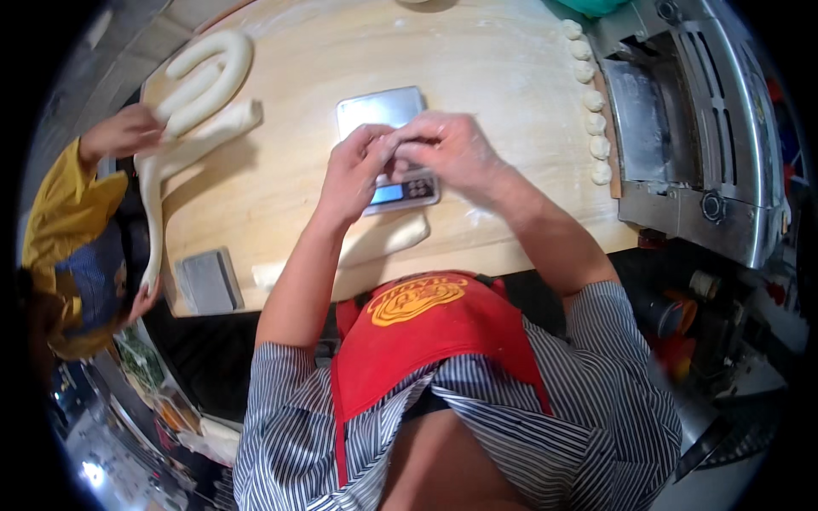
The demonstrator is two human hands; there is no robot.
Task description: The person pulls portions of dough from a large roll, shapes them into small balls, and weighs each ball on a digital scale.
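My left hand (358,163) and my right hand (444,150) meet over a digital kitchen scale (377,108) with a steel plate and a lit display. Their fingers are curled together; a little pale dough seems to show between them, but it is mostly hidden. Below the scale a thick roll of dough (402,235) lies on the wooden board (498,83), partly behind my left forearm. Several small dough balls (594,124) stand in a column along the board's right side.
A steel machine (722,108) with rollers borders the board at right. At left a co-worker in yellow sleeves (70,204) handles a long dough strip (151,217) beside coiled dough (233,70). A grey metal container (208,281) sits at the board's near left corner.
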